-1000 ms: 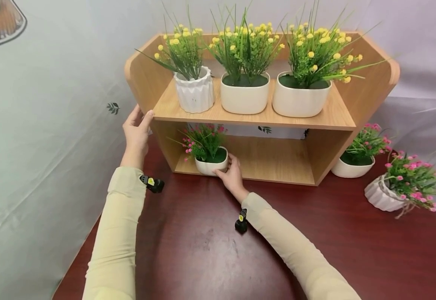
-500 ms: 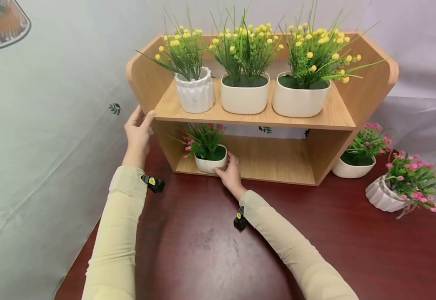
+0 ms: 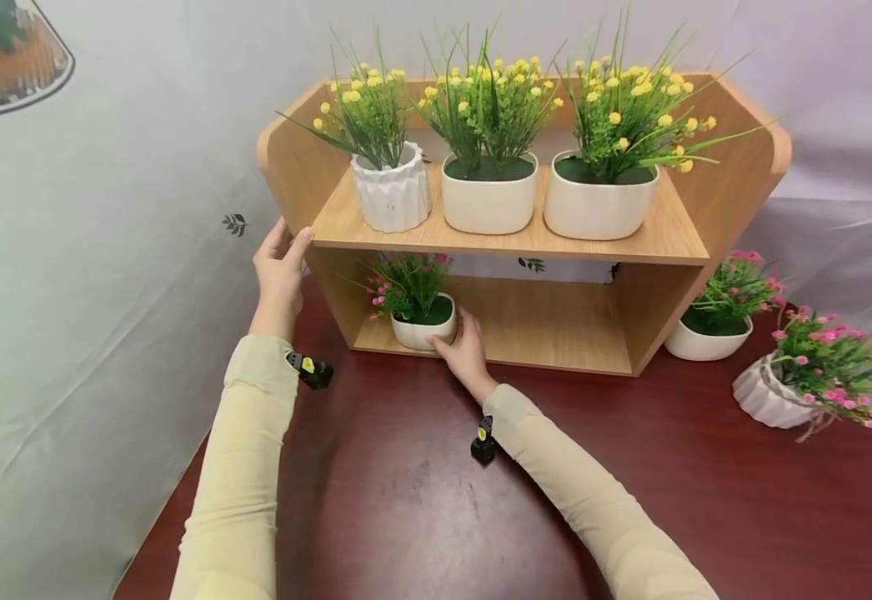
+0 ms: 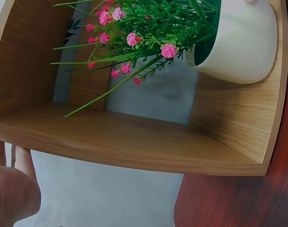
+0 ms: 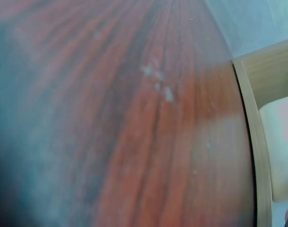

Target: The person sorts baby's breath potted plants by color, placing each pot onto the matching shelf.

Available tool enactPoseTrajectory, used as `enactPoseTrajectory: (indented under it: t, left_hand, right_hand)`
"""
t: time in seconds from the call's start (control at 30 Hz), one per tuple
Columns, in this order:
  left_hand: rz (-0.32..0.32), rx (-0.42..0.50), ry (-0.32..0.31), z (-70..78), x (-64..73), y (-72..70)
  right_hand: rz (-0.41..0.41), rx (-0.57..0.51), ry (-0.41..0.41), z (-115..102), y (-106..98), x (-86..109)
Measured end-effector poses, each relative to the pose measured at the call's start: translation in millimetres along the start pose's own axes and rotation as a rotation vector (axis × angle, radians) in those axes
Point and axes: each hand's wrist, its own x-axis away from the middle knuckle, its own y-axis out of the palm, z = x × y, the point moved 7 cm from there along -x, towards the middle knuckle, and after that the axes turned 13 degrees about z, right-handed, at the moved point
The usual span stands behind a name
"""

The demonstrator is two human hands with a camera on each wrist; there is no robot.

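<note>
On the lower left of the wooden shelf (image 3: 511, 246), a white oval flower pot (image 3: 417, 335) holds green grass and small pink flowers. My right hand (image 3: 466, 350) grips the pot's right side, thumb at its front and fingers round the side. In the left wrist view this flower pot (image 4: 248, 45) sits on the bottom board. My left hand (image 3: 280, 271) rests against the shelf's left side panel, fingers on the outer face and thumb up by the front edge. The left wrist view shows the left hand (image 4: 16, 189) with its fingers extended to the panel.
Along the upper board stand a ribbed white pot (image 3: 393, 196) and two smooth oval ones, all with yellow flowers. Right of the shelf on the dark red table (image 3: 406, 500) are a pink-flowered oval pot (image 3: 706, 343) and a ribbed pot (image 3: 766, 396) tied with twine.
The view shifts slightly, so the whole scene sits a little lower. Both hands keep their places, the right on the flower pot, the left at the shelf side.
</note>
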Motion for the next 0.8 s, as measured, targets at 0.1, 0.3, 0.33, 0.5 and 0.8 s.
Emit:
enactPoseTrajectory:
  t: [0.1,0.3,0.33,0.5,0.8]
  left_hand:
    - [-0.001,0.003,-0.004,-1.8,0.8,-0.2]
    - [0.007,0.01,-0.004,-0.7,1.0,-0.5]
    - [0.007,0.012,-0.005,-0.2,0.7,-0.3]
    - [0.003,0.001,-0.006,0.3,-0.5,0.4]
    - [0.014,0.09,-0.022,-2.8,-1.5,-1.3]
  right_hand:
    - [0.025,-0.005,-0.001,-0.3,-7.0,1.2]
    - [0.038,-0.099,0.051,-1.1,-19.9,3.9]
    - [0.043,-0.118,0.063,-1.7,-22.5,4.2]
    - [0.099,-0.163,0.076,-6.9,-39.5,6.8]
    - [0.177,-0.205,0.079,-16.1,-75.8,14.8]
